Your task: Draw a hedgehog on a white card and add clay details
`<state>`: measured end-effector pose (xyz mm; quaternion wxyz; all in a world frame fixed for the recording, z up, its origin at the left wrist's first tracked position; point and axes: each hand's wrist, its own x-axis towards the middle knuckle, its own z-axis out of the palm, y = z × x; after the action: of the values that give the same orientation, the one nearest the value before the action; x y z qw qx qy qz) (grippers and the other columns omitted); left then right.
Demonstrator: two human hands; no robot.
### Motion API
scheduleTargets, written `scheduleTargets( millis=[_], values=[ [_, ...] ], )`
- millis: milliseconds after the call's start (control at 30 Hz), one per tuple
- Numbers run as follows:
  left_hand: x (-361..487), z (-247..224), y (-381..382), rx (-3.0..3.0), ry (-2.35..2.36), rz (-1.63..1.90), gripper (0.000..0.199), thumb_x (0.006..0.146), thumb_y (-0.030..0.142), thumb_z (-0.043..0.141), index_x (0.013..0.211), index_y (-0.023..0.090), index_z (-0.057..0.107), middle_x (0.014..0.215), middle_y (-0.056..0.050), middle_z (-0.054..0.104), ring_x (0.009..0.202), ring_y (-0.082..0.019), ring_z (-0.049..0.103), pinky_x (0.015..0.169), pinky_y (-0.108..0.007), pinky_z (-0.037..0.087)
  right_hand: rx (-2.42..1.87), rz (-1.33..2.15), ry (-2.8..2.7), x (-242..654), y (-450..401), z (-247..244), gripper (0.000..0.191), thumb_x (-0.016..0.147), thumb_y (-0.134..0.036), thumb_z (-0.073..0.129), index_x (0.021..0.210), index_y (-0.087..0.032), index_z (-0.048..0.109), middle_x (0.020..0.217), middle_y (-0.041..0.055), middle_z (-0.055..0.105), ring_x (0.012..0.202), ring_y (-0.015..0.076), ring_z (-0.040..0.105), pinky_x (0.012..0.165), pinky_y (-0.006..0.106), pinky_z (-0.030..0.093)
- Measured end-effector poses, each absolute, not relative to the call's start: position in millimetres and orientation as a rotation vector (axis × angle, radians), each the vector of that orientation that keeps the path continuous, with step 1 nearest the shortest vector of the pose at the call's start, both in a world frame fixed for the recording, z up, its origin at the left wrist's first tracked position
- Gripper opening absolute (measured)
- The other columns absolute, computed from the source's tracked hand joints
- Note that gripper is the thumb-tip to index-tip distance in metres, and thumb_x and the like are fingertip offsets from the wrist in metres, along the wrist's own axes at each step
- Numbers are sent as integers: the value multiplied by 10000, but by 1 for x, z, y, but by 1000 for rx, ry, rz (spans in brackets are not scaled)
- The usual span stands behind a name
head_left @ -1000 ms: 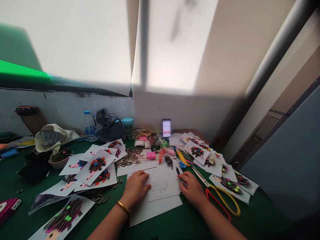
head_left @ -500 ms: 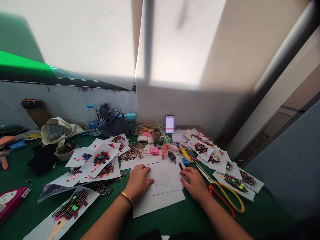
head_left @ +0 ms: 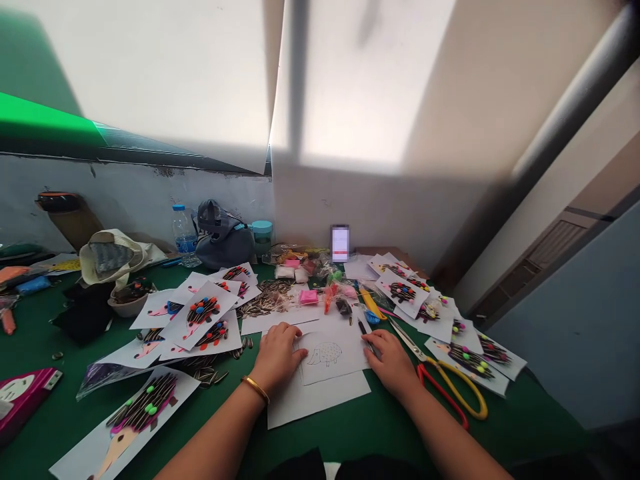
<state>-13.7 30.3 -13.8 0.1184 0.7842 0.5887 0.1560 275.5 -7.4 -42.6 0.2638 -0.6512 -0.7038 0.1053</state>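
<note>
A sheet with a hedgehog drawn on it (head_left: pixel 326 355) lies in front of me, on top of another white sheet (head_left: pixel 320 403). My left hand (head_left: pixel 281 355) rests on the left edge of the drawing, palm down, fingers spread and holding nothing; a gold bangle circles that wrist. At the drawing's right edge lies my right hand (head_left: pixel 389 360), palm down with its fingers a little apart. A dark pen (head_left: pixel 363 328) sticks out beside its fingertips, lying on the paper. Scissors with red and yellow handles (head_left: pixel 434 363) lie open just right of this hand.
Hedgehog cards are piled at left (head_left: pixel 200 310) and right (head_left: pixel 430 310). Sunflower seeds (head_left: pixel 265 297), a pink clay packet (head_left: pixel 308 297) and a yellow cutter (head_left: pixel 371 305) lie behind the drawing. A phone (head_left: pixel 340 243) stands by the wall, a bottle (head_left: pixel 184 233) further left.
The view has shifted slightly. Both hands stay almost where they were on the paper, and nothing has been picked up or let go.
</note>
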Motion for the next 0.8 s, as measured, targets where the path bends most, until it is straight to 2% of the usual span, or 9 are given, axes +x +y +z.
scheduleTargets(
  millis=[133, 433, 600, 800],
  values=[
    [-10, -12, 32, 2301, 1763, 458, 163, 833, 319, 641, 962, 221, 629, 1044, -51, 610, 1029, -229, 529, 873, -331, 360, -1759, 291, -1899, 275, -8, -41, 337, 860, -285, 501, 1139, -211, 674, 1169, 89, 602, 1113, 243, 551, 981, 371, 435],
    [-6, -12, 33, 2305, 1805, 455, 80, 863, 275, 593, 906, 215, 623, 1001, -50, 616, 988, -227, 535, 808, -333, 365, -1777, 285, -1889, 273, -10, -36, 335, 858, -256, 487, 1141, -227, 664, 1056, 68, 638, 1018, 217, 582, 886, 323, 462],
    [-5, -10, 34, 2307, 1831, 446, 65, 875, 240, 572, 858, 208, 626, 968, -48, 620, 964, -223, 543, 791, -329, 370, -1779, 285, -1902, 274, -10, -36, 325, 864, -248, 483, 1128, -229, 670, 1041, 60, 645, 1003, 216, 587, 879, 322, 460],
    [-4, -5, 32, 2304, 1861, 496, 88, 902, 223, 526, 902, 211, 613, 979, -52, 620, 965, -223, 540, 804, -334, 371, -1752, 261, -1877, 275, -11, -38, 320, 897, -234, 431, 1097, -204, 678, 1031, 72, 643, 1000, 214, 587, 880, 325, 461]
  ],
)
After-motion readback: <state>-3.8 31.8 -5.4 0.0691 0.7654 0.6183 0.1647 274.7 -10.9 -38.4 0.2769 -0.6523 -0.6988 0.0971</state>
